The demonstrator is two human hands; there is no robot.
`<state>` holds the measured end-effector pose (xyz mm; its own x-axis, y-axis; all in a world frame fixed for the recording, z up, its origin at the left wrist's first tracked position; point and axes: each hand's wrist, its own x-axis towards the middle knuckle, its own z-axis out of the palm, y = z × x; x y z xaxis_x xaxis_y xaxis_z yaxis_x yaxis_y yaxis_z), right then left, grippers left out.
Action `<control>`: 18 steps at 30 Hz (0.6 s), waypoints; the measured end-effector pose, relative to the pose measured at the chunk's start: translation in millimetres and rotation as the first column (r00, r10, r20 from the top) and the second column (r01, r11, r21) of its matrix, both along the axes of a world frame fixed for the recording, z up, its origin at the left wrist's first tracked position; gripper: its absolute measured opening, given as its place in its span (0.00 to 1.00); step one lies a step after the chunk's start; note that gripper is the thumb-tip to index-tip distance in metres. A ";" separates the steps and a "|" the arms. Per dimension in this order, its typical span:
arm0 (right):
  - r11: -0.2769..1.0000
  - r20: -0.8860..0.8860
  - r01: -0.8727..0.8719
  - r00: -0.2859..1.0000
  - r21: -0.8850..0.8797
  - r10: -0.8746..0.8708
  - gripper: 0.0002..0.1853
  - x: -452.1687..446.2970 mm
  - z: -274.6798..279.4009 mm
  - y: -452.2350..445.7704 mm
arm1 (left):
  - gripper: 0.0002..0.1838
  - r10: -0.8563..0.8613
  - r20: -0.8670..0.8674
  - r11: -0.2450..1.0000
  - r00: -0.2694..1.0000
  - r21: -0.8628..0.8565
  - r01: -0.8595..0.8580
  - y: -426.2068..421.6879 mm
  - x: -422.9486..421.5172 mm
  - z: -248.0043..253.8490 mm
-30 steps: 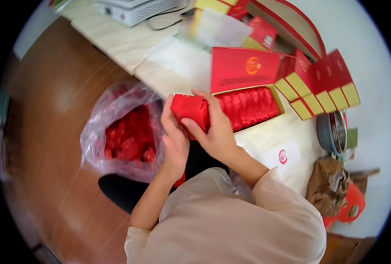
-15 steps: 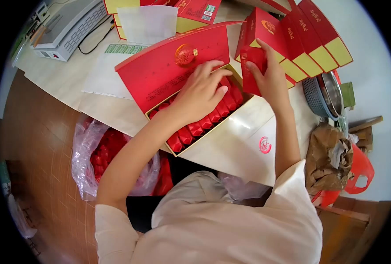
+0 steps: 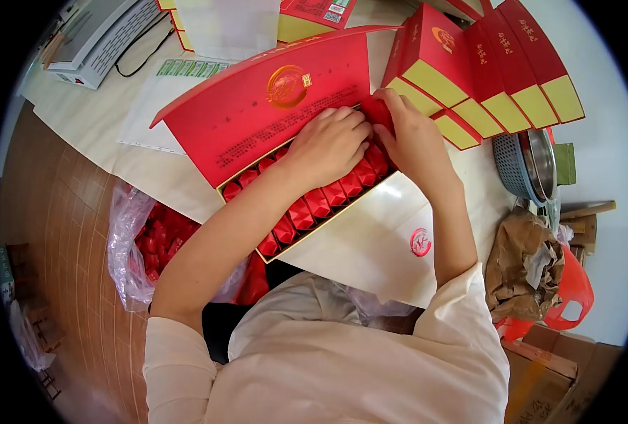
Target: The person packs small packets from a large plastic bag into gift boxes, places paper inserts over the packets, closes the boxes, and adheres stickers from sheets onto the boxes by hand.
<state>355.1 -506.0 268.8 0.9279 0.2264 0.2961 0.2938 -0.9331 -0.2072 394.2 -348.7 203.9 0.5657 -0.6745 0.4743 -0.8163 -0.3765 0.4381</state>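
Note:
An open red gift box [image 3: 208, 147] with gold edges sits on the table in front of me, its printed lid raised at the back. Rows of faceted red packets [image 3: 318, 203] fill it. My left hand [image 3: 332, 145] lies over the box, fingers curled down among the packets; their tips and whatever they grip are hidden. At the box's right end, my right hand [image 3: 414, 138] pinches a shiny red pouch [image 3: 376, 114] between thumb and fingers, partly down inside the box. The lower part of this pouch is hidden by the hands.
Closed red-and-yellow boxes [image 3: 494, 78] stand at the back right, beside a grey basket with a metal bowl [image 3: 515, 166]. A clear plastic bag [image 3: 126, 244] of red packets is below the table's left edge. Green-printed sheets [image 3: 192, 68] lie behind the lid.
My right hand has brought the red pouch left and down, from in front of the closed boxes into the open box's right end. My left hand's spread fingers have curled in.

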 end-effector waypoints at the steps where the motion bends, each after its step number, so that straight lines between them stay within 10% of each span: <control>1: 1.000 -0.001 0.000 1.000 -0.001 0.000 0.20 -0.1 5.7 0.3 | 0.08 0.012 0.014 1.000 1.000 -0.005 -0.012 0.1 0.5 0.0; 18: 0.979 -0.401 -0.204 0.895 0.019 0.195 0.20 43.2 13.7 -15.2 | 0.08 0.087 0.123 0.996 0.989 -0.025 -0.085 2.4 3.4 -2.2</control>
